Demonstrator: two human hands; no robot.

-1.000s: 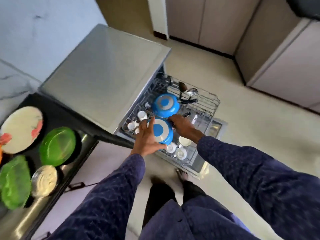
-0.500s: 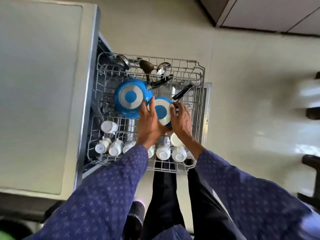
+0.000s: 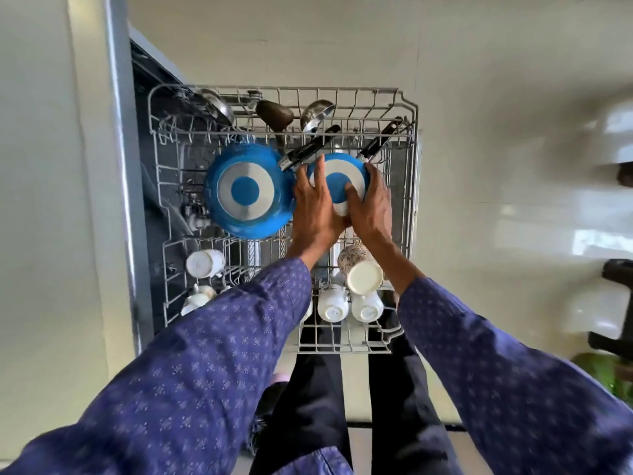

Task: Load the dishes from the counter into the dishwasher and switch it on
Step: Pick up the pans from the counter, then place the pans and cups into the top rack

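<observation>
The dishwasher's upper wire rack is pulled out below me. A small blue pan lies upside down in it, black handle pointing to the far right corner. My left hand rests on the pan's base with fingers stretched out. My right hand grips its right rim, thumb on the base. A larger blue pan lies upside down just to the left, touching the small one.
Ladles lie along the rack's far edge. White cups and a flowered mug sit upside down in the near rows. The dishwasher's steel top fills the left. Dark furniture stands at right.
My view has swung from the counter to straight over the rack. Both hands stayed on the small blue pan, which now sits lower beside the larger pan.
</observation>
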